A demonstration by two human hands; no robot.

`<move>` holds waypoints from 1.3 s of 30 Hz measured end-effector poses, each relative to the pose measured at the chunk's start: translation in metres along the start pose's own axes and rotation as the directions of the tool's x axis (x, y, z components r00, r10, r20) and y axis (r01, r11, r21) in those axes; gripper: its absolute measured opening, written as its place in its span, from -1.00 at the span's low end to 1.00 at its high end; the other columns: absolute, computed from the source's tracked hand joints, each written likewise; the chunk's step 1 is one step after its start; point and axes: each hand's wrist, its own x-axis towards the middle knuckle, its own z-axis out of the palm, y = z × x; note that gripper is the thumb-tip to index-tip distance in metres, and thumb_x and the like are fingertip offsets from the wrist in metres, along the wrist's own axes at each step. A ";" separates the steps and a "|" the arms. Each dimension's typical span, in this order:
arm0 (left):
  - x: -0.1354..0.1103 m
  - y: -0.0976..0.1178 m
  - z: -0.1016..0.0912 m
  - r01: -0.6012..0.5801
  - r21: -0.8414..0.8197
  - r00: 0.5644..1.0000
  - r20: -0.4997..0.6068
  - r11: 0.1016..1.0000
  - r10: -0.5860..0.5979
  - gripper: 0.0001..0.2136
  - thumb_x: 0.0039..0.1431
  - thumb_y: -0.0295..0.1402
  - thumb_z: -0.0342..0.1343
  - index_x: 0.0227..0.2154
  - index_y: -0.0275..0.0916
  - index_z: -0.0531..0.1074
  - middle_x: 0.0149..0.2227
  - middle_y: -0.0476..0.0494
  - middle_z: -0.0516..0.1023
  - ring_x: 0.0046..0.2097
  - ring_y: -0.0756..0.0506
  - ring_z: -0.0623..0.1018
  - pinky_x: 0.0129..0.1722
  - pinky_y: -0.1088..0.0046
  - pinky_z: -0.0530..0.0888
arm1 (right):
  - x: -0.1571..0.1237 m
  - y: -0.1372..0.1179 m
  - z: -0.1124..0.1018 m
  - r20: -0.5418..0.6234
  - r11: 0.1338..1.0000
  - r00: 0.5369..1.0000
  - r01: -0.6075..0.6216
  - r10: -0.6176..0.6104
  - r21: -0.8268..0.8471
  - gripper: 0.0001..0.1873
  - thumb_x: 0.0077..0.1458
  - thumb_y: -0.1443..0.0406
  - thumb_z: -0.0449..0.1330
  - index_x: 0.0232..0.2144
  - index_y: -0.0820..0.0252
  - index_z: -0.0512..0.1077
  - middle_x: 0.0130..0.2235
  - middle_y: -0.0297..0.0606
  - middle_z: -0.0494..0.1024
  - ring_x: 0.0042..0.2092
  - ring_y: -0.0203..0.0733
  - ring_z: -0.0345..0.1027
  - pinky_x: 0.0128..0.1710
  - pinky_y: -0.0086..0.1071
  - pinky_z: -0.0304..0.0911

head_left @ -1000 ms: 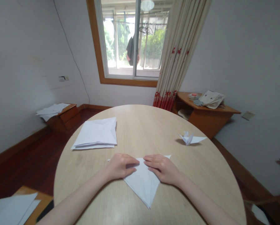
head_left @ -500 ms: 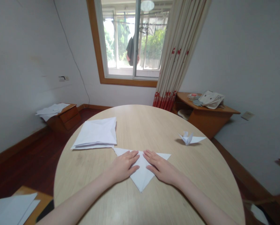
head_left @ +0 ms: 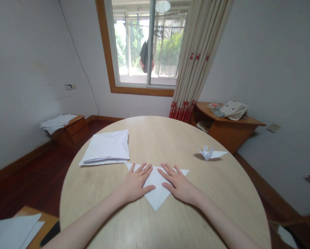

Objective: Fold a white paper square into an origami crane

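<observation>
A white sheet of paper folded into a triangle (head_left: pixel 156 193) lies flat on the round table, one corner pointing towards me. My left hand (head_left: pixel 136 183) rests flat on its left part, fingers spread. On the right part lies my right hand (head_left: pixel 179 185), palm down with the fingers apart. Between the two hands a strip of the paper shows; the areas under the palms are hidden. Close to the triangle's far left corner is a stack of white paper (head_left: pixel 107 147). A folded paper crane (head_left: pixel 208 153) stands farther off to the right.
The round wooden table (head_left: pixel 155 138) fills the middle. More white sheets (head_left: pixel 12 230) lie on a wooden surface at the lower left. A small cabinet (head_left: pixel 75 129) with papers stands back left, and a corner desk (head_left: pixel 235 133) with a cloth bag (head_left: pixel 234 110) back right.
The fingers of both hands have spread wider apart on the paper. The triangle stays almost in the same place.
</observation>
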 end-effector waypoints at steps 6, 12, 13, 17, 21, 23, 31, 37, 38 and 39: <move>-0.002 0.000 -0.003 0.034 -0.007 0.999 -0.002 0.999 -0.034 -0.36 0.24 0.10 -0.13 0.29 -0.09 -0.01 0.34 -0.19 0.00 0.34 -0.33 -0.02 0.21 -0.26 -0.16 | -0.001 0.002 -0.001 0.018 0.997 0.997 -0.073 0.073 -0.016 -0.39 0.28 -0.01 -0.10 0.30 -0.06 -0.05 0.37 -0.21 -0.22 0.37 0.00 -0.45 0.28 0.15 -0.44; -0.004 -0.002 0.000 0.039 -0.010 0.999 -0.019 0.999 -0.040 -0.36 0.24 0.14 -0.18 0.29 -0.04 0.00 0.34 -0.19 -0.02 0.35 -0.36 -0.05 0.18 -0.31 -0.24 | -0.004 0.007 -0.002 0.013 0.979 0.981 -0.194 0.195 -0.060 -0.27 0.18 -0.17 -0.11 0.31 -0.13 -0.08 0.38 -0.26 -0.24 0.36 0.18 -0.56 0.20 0.35 -0.51; -0.003 -0.002 0.001 0.039 -0.009 0.999 -0.026 0.999 -0.039 -0.36 0.23 0.14 -0.18 0.29 -0.03 0.00 0.34 -0.18 -0.01 0.35 -0.37 -0.06 0.18 -0.31 -0.25 | -0.005 0.008 -0.002 0.009 0.976 0.978 -0.208 0.209 -0.065 -0.25 0.16 -0.19 -0.11 0.31 -0.13 -0.08 0.38 -0.26 -0.24 0.35 0.21 -0.56 0.19 0.36 -0.51; -0.003 -0.003 0.004 0.052 -0.003 0.998 -0.038 0.999 -0.052 -0.35 0.23 0.16 -0.21 0.29 0.00 -0.01 0.35 -0.16 -0.02 0.35 -0.40 -0.09 0.15 -0.35 -0.27 | -0.006 0.012 -0.002 -0.004 0.974 0.977 -0.212 0.212 -0.076 -0.24 0.15 -0.20 -0.13 0.31 -0.13 -0.09 0.38 -0.25 -0.24 0.35 0.21 -0.55 0.21 0.33 -0.49; -0.004 -0.002 0.003 0.067 0.007 0.998 -0.017 0.998 -0.067 -0.34 0.22 0.18 -0.23 0.30 0.00 -0.02 0.35 -0.15 -0.04 0.34 -0.42 -0.10 0.14 -0.39 -0.26 | -0.006 0.010 -0.003 0.008 0.973 0.977 -0.213 0.215 -0.089 -0.23 0.16 -0.21 -0.16 0.31 -0.11 -0.11 0.38 -0.26 -0.25 0.36 0.18 -0.56 0.21 0.32 -0.49; -0.004 -0.002 0.002 0.064 0.010 0.998 -0.013 0.998 -0.064 -0.34 0.22 0.18 -0.24 0.30 -0.01 -0.02 0.35 -0.16 -0.04 0.34 -0.42 -0.10 0.13 -0.40 -0.25 | -0.006 0.008 -0.004 0.013 0.971 0.975 -0.217 0.220 -0.099 -0.23 0.16 -0.21 -0.16 0.31 -0.10 -0.11 0.38 -0.26 -0.25 0.36 0.16 -0.55 0.22 0.31 -0.49; -0.004 -0.006 0.001 0.029 0.001 1.000 -0.011 1.000 -0.028 -0.36 0.23 0.17 -0.25 0.30 0.01 -0.04 0.35 -0.15 -0.04 0.35 -0.38 -0.10 0.17 -0.32 -0.24 | -0.006 0.012 -0.002 -0.027 0.978 0.985 -0.174 0.172 -0.116 -0.24 0.17 -0.19 -0.16 0.31 -0.07 -0.07 0.37 -0.22 -0.20 0.36 0.13 -0.48 0.24 0.27 -0.46; -0.004 -0.013 -0.005 -0.063 0.002 0.998 -0.019 0.998 0.063 -0.31 0.20 0.19 -0.21 0.29 -0.07 0.02 0.33 -0.23 0.02 0.34 -0.30 0.01 0.24 -0.16 -0.27 | -0.005 0.018 -0.003 -0.054 0.983 0.989 -0.141 0.135 -0.118 -0.26 0.18 -0.17 -0.12 0.30 -0.04 -0.03 0.37 -0.22 -0.15 0.36 0.12 -0.46 0.26 0.24 -0.45; -0.003 -0.015 -0.006 -0.086 -0.003 0.996 -0.021 0.996 0.086 -0.28 0.17 0.21 -0.19 0.29 -0.09 0.02 0.32 -0.26 0.03 0.34 -0.28 0.03 0.25 -0.12 -0.26 | -0.004 0.018 -0.003 -0.049 0.984 0.990 -0.137 0.132 -0.113 -0.26 0.19 -0.16 -0.12 0.30 -0.02 -0.02 0.36 -0.21 -0.15 0.36 0.11 -0.45 0.26 0.23 -0.46; -0.003 -0.016 -0.006 -0.105 -0.013 0.994 -0.022 0.994 0.105 -0.26 0.15 0.22 -0.16 0.29 -0.10 0.02 0.32 -0.28 0.03 0.34 -0.26 0.04 0.26 -0.08 -0.23 | -0.004 0.018 -0.004 -0.045 0.986 0.991 -0.128 0.123 -0.106 -0.27 0.19 -0.15 -0.11 0.30 0.00 -0.02 0.36 -0.20 -0.15 0.37 0.09 -0.43 0.26 0.21 -0.46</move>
